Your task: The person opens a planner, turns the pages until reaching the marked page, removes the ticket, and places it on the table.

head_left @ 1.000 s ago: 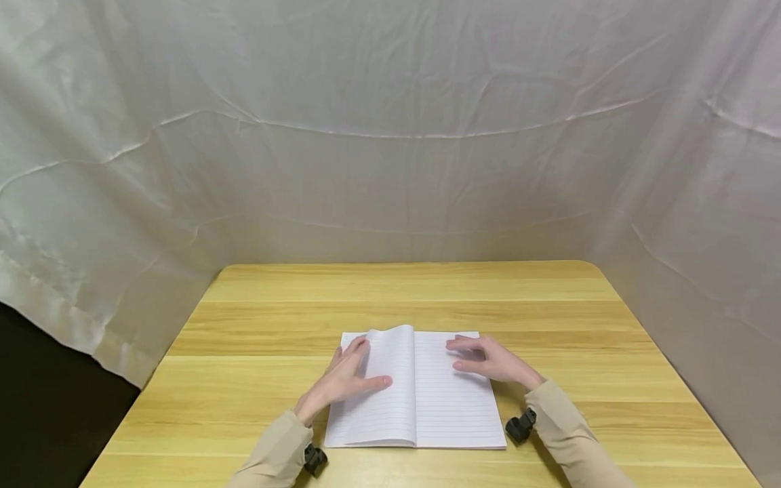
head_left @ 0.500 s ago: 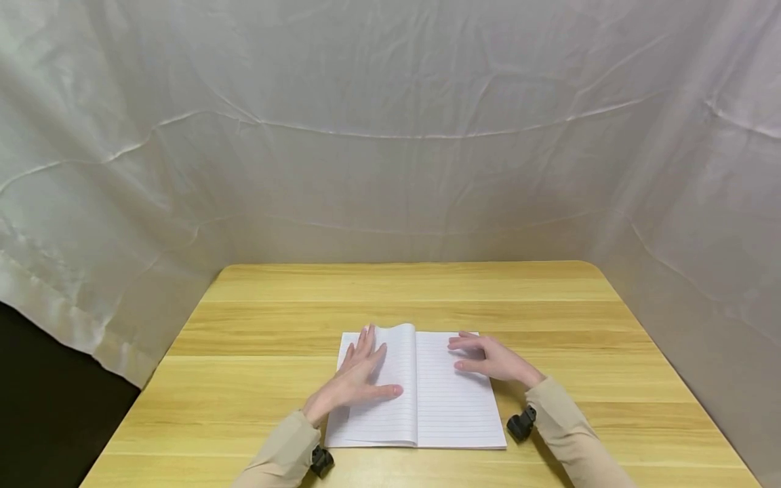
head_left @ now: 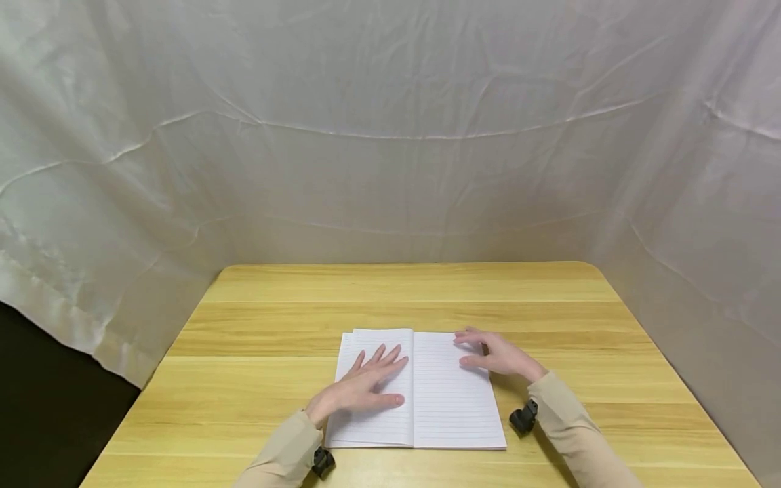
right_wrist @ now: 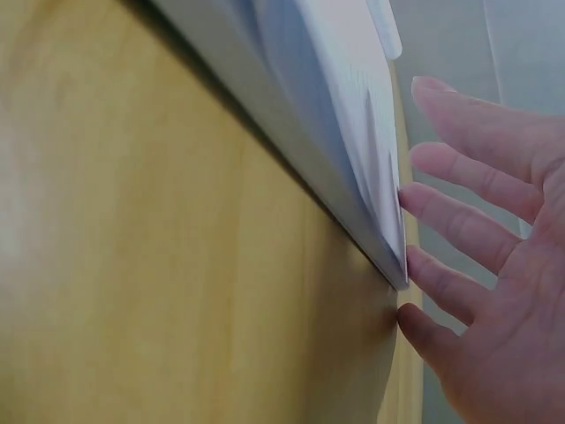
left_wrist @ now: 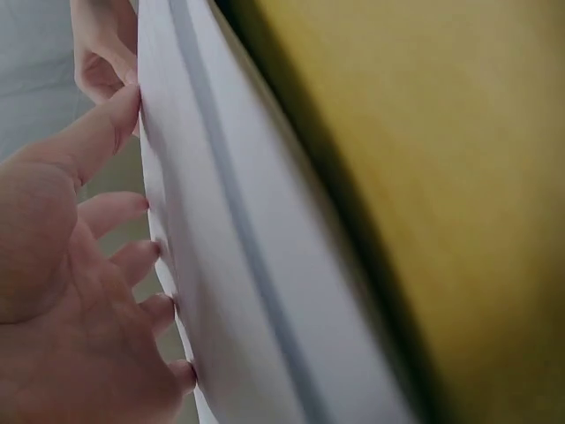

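An opened notebook (head_left: 454, 407) with lined white pages lies on the wooden table, its spine fold running between the two halves. On the left page, my left hand (head_left: 360, 392) rests with fingers spread; in the left wrist view its fingertips (left_wrist: 159, 250) touch the paper. That page lies nearly flat, its top edge slightly offset from the sheet beneath. My right hand (head_left: 500, 354) is at the upper right corner of the right page, fingers loosely bent. The right wrist view shows the fingers (right_wrist: 459, 221) of that hand at the notebook's corner, holding nothing.
The wooden table (head_left: 403, 291) extends around the notebook to all sides. Grey-white cloth (head_left: 390, 169) hangs behind and along both sides of it. A small black camera (head_left: 323, 462) sits on the left wrist, another black camera (head_left: 523, 417) on the right.
My left hand has slid rightward across the left page and spread flatter. The raised, curved left sheet has come down nearly flat. My right hand has shifted slightly right.
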The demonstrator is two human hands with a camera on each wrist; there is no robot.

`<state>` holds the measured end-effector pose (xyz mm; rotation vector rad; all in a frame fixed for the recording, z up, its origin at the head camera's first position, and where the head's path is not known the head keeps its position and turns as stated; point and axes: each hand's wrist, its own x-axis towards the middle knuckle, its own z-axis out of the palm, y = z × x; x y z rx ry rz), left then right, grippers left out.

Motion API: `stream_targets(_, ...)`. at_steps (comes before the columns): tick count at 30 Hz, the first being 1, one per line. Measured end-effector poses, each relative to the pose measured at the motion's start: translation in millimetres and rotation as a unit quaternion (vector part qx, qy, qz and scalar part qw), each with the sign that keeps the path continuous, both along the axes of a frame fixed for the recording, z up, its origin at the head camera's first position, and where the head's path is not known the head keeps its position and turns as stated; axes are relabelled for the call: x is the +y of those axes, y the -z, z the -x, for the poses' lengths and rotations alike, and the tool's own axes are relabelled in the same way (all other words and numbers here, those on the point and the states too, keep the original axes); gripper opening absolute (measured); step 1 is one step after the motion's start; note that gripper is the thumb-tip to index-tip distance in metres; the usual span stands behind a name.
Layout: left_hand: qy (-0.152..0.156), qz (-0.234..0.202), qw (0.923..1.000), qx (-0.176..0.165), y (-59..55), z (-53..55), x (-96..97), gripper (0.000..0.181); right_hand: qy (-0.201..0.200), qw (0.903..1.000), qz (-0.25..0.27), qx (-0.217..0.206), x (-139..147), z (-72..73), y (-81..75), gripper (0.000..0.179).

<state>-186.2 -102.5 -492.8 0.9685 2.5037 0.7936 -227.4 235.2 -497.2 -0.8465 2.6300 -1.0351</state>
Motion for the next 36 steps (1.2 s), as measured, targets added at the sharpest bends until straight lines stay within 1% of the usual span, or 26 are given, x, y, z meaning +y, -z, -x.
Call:
stream_targets(7,0.020,0.014,0.9997,-0.005,-1.3,-3.3,-1.1,0.061,0.013,0.9998,-0.007,-0.015,4,4.1,-0.3,0.054)
stream_targets(12,0.020,0.024,0.9995,-0.001,-1.9,-5.4,-2.1,0.057,0.030,0.9991,-0.029,-0.001,5,6.9,-2.4,0.062)
stream_targets(16,0.017,0.037,0.9992,-0.004,-2.4,-5.6,-3.1,0.057,0.042,0.9978,-0.049,0.011,5,11.7,-2.7,0.063)
stream_targets(20,0.015,0.047,0.9987,-0.009,-3.0,-5.0,-3.3,0.059,0.046,0.9966,-0.066,0.019,6,16.3,-1.7,0.059)
stream_targets(25,0.012,0.053,0.9984,-0.013,-2.4,-2.7,-3.4,0.061,0.060,0.9957,-0.068,0.018,6,19.2,-2.3,0.053)
stream_targets(29,0.012,0.057,0.9982,-0.012,-2.1,-2.0,-2.8,0.061,0.076,0.9948,-0.065,0.017,5,20.4,-2.8,0.049)
stream_targets(36,0.011,0.061,0.9980,-0.014,-2.1,-1.5,-1.8,0.061,0.115,0.9920,-0.050,0.015,4,21.2,-2.6,0.043)
